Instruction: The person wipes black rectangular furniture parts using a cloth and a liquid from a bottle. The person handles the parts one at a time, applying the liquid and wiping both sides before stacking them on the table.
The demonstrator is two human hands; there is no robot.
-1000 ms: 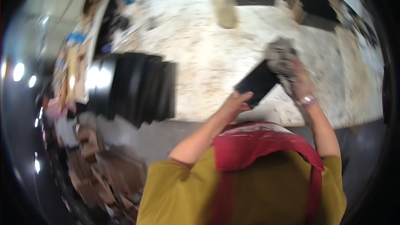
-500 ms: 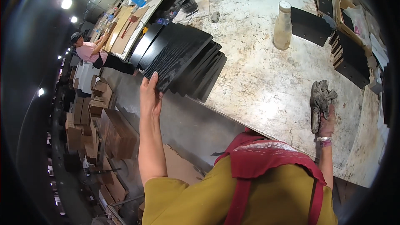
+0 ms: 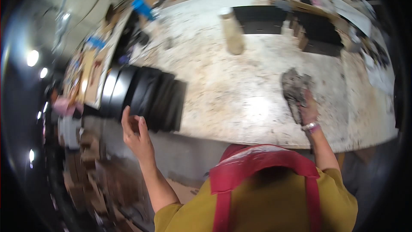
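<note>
A fanned stack of black boards [image 3: 143, 96] lies at the left end of the worktable, jutting past its front edge. My left hand [image 3: 139, 135] is raised at the stack's near left side with its fingers apart, and I see nothing in it. On the right part of the table, my right hand [image 3: 309, 108] is closed on a crumpled grey rag [image 3: 292, 87] that rests against the surface. Motion smears the picture, so fine detail is lost.
The white worktable [image 3: 206, 99] is stained. A bottle with pale contents [image 3: 234, 34] stands on its far side, beside black boards [image 3: 259, 19] and another black stack [image 3: 317, 34]. Cardboard boxes [image 3: 88, 167] fill the floor at left. A person in pink [image 3: 64, 105] is far left.
My left hand has come off the top board, which now lies back among the fanned boards. The whole view has turned. My right hand stays on the rag.
</note>
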